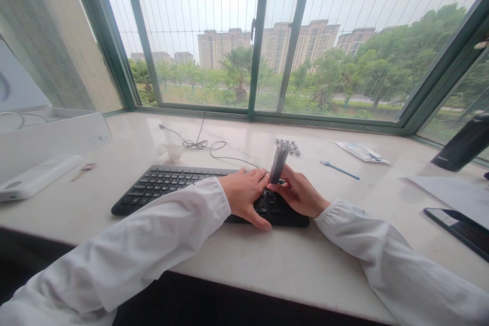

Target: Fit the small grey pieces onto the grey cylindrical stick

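Observation:
A black keyboard (168, 182) lies at a slant on the pale counter, its right part partly covered by my hands. My left hand (246, 193) rests flat on the keyboard, thumb spread towards me and fingertips close to my right hand. Closed around a dark grey brush-like tool (278, 163), my right hand (301, 193) is over the keyboard's right end. The tool stands nearly upright; its lower end is hidden by my fingers and cannot be made out. Just beyond it, several loose keycaps (289, 146) sit in rows on the counter.
Behind the keyboard lie a coiled cable (194, 143) and a crumpled translucent piece (170, 152). At left are a key (83, 171), a white device (40, 177) and a white box (72, 130). To the right are a blue stick (340, 169), a packet (362, 153) and a phone (460, 229).

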A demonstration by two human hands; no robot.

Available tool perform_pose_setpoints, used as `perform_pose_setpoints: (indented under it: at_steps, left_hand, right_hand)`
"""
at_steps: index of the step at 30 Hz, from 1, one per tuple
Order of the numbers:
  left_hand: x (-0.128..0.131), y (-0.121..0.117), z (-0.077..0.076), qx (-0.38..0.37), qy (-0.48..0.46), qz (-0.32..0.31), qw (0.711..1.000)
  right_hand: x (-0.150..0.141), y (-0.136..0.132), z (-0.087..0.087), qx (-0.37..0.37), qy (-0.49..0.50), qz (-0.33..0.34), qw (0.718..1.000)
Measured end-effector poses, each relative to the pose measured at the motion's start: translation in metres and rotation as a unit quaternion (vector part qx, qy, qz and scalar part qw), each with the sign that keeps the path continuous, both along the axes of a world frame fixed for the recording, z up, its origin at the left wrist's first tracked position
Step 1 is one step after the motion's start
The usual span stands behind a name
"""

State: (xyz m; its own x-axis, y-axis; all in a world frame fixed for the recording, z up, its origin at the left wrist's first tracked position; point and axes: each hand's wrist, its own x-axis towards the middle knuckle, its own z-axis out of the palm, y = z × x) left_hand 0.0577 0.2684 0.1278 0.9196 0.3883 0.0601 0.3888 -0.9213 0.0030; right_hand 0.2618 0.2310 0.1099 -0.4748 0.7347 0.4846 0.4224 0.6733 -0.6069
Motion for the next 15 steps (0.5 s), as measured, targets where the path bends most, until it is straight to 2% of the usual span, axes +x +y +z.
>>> perform_pose_setpoints:
  at_steps: [4, 15]
  left_hand:
    - [0.0008, -0.0012, 0.0013, 0.000, 0.006, 0.006, 1.000]
    - [0.0008, -0.0005, 0.0008, 0.001, 0.011, 0.008, 1.000]
  right_hand:
    - [-0.0001, 0.0023, 0.0007, -0.014, 0.008, -0.008, 1.000]
    - [-0.0003, 0.0077, -0.0013, -0.096, 0.082, 0.036, 0.991]
